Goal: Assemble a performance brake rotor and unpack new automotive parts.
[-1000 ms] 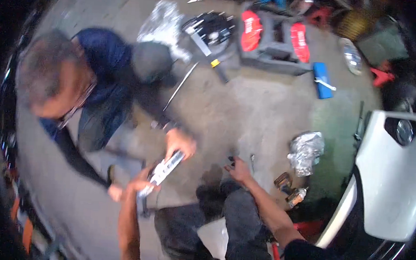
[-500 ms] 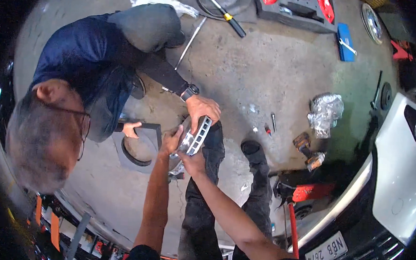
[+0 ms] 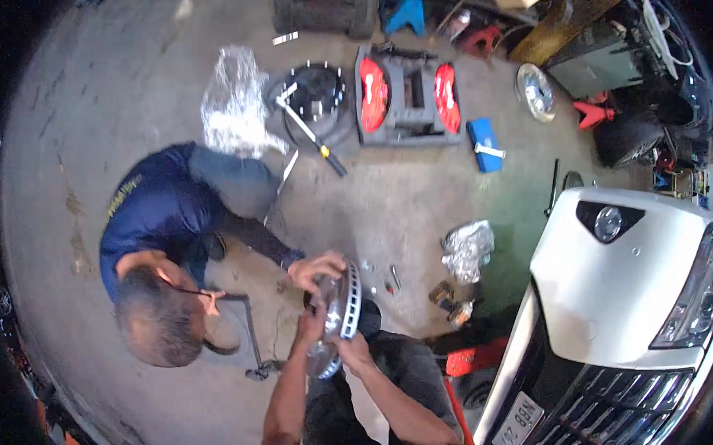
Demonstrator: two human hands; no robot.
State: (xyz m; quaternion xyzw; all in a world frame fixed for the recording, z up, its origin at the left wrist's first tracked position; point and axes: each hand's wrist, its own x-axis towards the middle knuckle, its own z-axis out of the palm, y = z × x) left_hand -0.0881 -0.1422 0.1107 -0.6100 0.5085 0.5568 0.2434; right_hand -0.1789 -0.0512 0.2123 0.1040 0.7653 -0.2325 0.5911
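A vented metal brake disc (image 3: 337,308) stands on edge over my legs, its slotted rim turned to the right. My left hand (image 3: 312,325) is closed on its left side, near the middle. Against the lower right of the rim, my right hand (image 3: 354,352) grips the same disc. A co-worker crouches at the left, one hand (image 3: 318,270) resting on the disc's top. The co-worker's other hand (image 3: 210,302) is beside a grey foam insert (image 3: 248,330) with a round cutout. My palms and some of my fingers are hidden by the disc.
Farther off are red brake calipers (image 3: 373,94) in grey foam, a breaker bar (image 3: 309,135), clear plastic wrap (image 3: 234,103) and a blue case (image 3: 484,144). A cordless impact driver (image 3: 449,301) lies near crumpled plastic (image 3: 468,251). The white car (image 3: 603,284) stands at right.
My view has tilted up and shifted, bringing in more of the far floor and the car. The disc is still held by my hands, with the co-worker's hand still on its top.
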